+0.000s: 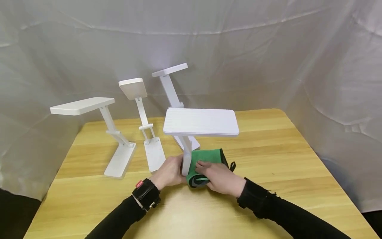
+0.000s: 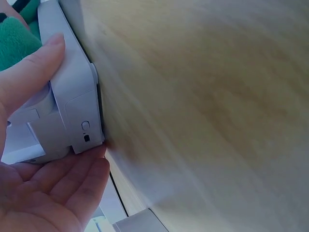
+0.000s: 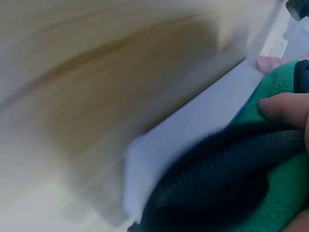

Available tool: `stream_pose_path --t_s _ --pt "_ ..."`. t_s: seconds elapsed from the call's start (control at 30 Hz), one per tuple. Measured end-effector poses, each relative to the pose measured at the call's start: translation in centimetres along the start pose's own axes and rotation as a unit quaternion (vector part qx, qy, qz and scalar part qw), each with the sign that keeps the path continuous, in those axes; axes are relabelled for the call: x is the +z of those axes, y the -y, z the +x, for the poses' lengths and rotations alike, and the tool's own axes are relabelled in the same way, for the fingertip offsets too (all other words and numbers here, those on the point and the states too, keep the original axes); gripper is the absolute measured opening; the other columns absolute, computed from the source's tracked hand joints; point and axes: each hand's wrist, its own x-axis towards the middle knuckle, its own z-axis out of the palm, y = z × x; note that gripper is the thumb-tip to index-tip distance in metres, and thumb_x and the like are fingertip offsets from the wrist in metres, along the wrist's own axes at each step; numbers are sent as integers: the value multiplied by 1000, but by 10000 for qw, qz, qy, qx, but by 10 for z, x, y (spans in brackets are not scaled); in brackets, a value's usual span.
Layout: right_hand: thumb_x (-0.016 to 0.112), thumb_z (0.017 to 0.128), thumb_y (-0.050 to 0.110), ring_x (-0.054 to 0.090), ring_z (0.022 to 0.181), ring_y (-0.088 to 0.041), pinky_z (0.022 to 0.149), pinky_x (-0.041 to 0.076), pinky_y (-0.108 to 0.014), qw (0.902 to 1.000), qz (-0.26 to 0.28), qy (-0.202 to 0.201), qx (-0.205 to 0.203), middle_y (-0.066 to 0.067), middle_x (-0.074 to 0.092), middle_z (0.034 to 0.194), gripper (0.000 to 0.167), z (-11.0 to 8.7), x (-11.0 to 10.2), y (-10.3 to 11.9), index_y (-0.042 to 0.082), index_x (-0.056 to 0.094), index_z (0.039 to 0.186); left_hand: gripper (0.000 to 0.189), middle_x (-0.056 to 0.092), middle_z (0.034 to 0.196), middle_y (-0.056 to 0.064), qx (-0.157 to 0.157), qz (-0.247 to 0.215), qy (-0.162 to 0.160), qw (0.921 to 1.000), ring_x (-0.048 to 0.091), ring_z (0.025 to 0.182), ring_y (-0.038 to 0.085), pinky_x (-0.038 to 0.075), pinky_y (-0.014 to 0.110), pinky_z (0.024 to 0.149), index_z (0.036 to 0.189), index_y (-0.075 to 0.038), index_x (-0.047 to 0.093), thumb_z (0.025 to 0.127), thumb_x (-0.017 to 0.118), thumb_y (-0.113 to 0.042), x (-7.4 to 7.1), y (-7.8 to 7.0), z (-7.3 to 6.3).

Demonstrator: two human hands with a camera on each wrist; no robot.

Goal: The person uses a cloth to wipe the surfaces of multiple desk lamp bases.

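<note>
A white desk lamp (image 1: 201, 122) with a broad flat head stands nearest the person. Its base is mostly hidden by hands and cloth in the head view. My left hand (image 1: 169, 172) grips one end of that base (image 2: 79, 106), thumb on top and fingers along the end that has a small button and port. In my right hand (image 1: 219, 175) is a folded green cloth (image 1: 208, 156) with black edging and a small loop. Fingers and thumb hold the cloth against the lamp's base, as the right wrist view also shows along the base's side (image 3: 193, 130).
Three more white desk lamps stand behind and to the left: one at far left (image 1: 119, 161), a slim one (image 1: 155, 154) in the middle, and one (image 1: 170, 89) at the back. All are on a wooden table (image 1: 283, 159), with a pale fabric curtain (image 1: 238, 66) around it.
</note>
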Motion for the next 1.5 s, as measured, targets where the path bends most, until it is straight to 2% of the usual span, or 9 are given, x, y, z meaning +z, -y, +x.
stream_pose_path --t_s 0.13,0.3,0.47,0.7,0.9,1.0,1.17,1.37,1.5 --pt "71 86 4 51 141 -30 92 60 -48 9998 164 81 -9 -14 52 152 54 -3 5 5 9 61 139 58 73 91 0 -28 -60 -23 10000 68 82 14 58 28 74 109 -11 64 63 95 -30 3 -1 -5" --pt "69 85 3 51 141 -30 73 58 -28 9995 305 101 32 -11 53 151 55 -29 8 -5 10 60 140 65 74 98 3 -178 -345 142 9991 70 87 15 59 29 77 114 -10 63 62 97 -29 9 -4 -8" --pt "66 82 -1 58 134 -29 87 61 -38 9992 340 -199 68 -12 60 145 54 -50 10 -17 10 65 135 67 74 103 6 -332 -465 280 9980 71 91 18 60 32 81 115 -9 62 61 97 -27 13 -6 -11" --pt "67 86 3 59 132 -32 69 57 -28 9995 281 -2 112 -15 57 148 52 -26 12 -8 9 62 137 71 74 101 4 -224 -295 138 9992 71 89 18 60 32 80 118 -10 62 60 98 -30 15 -3 -16" --pt "69 86 3 57 133 -32 85 61 -43 9996 264 -121 0 -16 57 147 52 -4 12 4 7 62 137 65 74 96 2 -11 -183 -13 9998 70 86 15 59 29 76 113 -10 64 61 96 -30 15 0 -16" --pt "71 86 3 54 138 -30 87 61 -45 9997 244 -62 79 -14 54 150 54 -7 10 3 9 60 139 64 74 96 3 36 -212 -44 9998 70 86 16 59 30 77 113 -10 63 61 96 -29 13 -1 -12" --pt "72 85 3 55 137 -30 58 51 -24 9998 167 -12 106 -13 54 151 58 -25 6 -11 11 60 140 68 74 102 6 -106 -318 94 9994 71 90 18 60 33 81 118 -8 62 63 96 -29 8 -3 -5" --pt "68 81 -3 60 130 -33 80 61 -36 9989 213 -409 110 -16 60 143 56 -41 2 -29 8 63 136 70 74 107 11 -284 -292 166 9990 71 95 22 60 39 86 119 -4 61 63 97 -27 3 0 -2" --pt "66 82 -4 64 124 -35 71 60 -32 9986 180 -466 197 -18 62 141 53 -36 0 -28 7 64 134 71 73 108 12 -255 -268 173 9992 71 97 23 60 39 87 119 -4 61 63 97 -27 2 2 -1"
